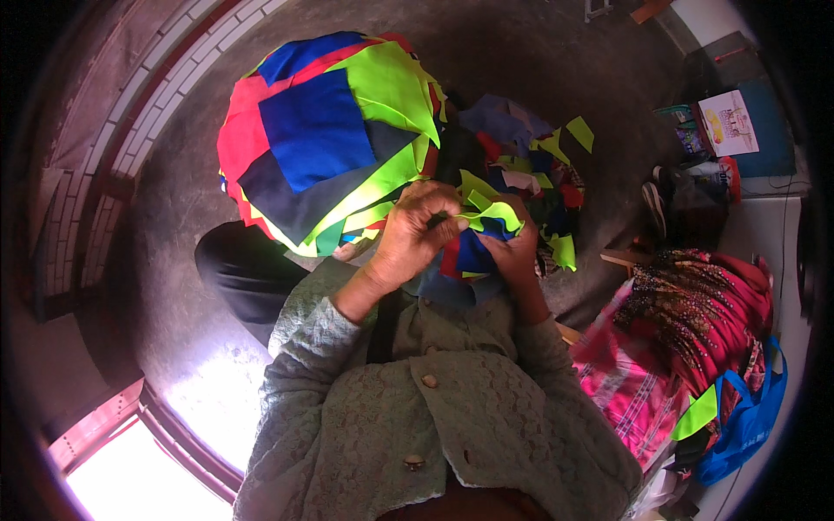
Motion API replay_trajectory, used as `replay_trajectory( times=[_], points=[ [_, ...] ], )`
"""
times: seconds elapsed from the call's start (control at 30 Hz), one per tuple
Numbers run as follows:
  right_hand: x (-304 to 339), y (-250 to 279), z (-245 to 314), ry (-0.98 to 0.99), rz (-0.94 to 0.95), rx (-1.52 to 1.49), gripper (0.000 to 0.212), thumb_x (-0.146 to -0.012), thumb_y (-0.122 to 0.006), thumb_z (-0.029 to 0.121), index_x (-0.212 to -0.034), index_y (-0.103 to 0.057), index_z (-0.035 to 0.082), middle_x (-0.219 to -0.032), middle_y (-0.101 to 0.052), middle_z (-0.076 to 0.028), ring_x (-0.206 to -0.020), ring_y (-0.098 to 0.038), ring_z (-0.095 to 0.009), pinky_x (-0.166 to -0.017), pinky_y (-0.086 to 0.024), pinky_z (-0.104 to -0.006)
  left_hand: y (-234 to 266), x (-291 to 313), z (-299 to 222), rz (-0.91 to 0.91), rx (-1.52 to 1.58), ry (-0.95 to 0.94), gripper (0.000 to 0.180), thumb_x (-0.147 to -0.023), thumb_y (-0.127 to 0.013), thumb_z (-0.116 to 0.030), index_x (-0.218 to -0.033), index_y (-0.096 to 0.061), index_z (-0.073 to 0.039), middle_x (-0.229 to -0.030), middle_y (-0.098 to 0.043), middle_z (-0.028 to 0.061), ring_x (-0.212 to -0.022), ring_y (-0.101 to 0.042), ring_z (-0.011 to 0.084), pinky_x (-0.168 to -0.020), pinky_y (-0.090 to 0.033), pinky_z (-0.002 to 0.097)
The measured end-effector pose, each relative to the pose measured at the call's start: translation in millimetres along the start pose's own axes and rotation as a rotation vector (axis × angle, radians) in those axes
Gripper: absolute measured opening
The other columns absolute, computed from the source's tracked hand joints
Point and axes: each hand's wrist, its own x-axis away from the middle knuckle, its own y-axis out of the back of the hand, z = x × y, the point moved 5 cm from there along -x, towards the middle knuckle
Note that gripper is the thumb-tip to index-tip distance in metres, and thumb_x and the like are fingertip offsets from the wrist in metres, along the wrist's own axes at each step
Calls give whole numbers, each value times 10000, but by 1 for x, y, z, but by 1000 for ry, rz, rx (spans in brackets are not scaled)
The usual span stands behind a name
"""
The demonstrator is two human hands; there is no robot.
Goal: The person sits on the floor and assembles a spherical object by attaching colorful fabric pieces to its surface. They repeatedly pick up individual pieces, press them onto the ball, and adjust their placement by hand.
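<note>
While the floor (174,286) lay bare at left, a large patchwork bundle (326,139) of red, blue and lime cloth rested ahead, a loose scrap heap (530,165) just beside it. At far right a flat white printed box (728,122) sat on a blue case (773,130). Both hands met before the chest: the left hand (415,233) pinched, and the right hand (514,253) gripped, a lime-and-blue cloth scrap (486,227).
</note>
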Motion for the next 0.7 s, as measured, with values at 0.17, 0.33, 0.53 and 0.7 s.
replay_trajectory(
  times=[0.17,0.33,0.53,0.7],
  points=[
    [-8,-1,16,-43,115,-41,435,-701,-763,106,-1089,-584,24,-1014,-609,-108,-914,-598,-214,-840,-458,-339,11,1,7,-109,519,393,86,-890,-630,-97,-908,-554,-63,-810,-522,-30,-730,-458,64,-661,-372,214],
    [2,2,2,-178,62,-39,382,-755,-666,38,-1120,-572,-21,-1036,-604,-87,-936,-563,-164,-857,-443,-298,34,1,12,-218,694,550,101,-927,-598,-165,-876,-529,-110,-748,-471,-85,-693,-384,22,-638,-326,183],
    [3,0,-7,-2,-53,-69,325,-763,-511,-46,-1084,-561,-29,-1028,-583,-121,-959,-554,-182,-872,-423,-297,35,-2,18,-316,866,406,95,-915,-612,-177,-958,-553,-116,-876,-542,-62,-812,-474,38,-749,-392,197],
    [6,-6,-6,39,-102,-63,322,-752,-477,-61,-1064,-552,-32,-1007,-572,-121,-954,-556,-202,-875,-414,-296,14,17,29,-483,805,699,430,-901,-634,-224,-1254,-481,-31,-1182,-566,48,-1096,-513,145,-991,-368,284]
  ],
)
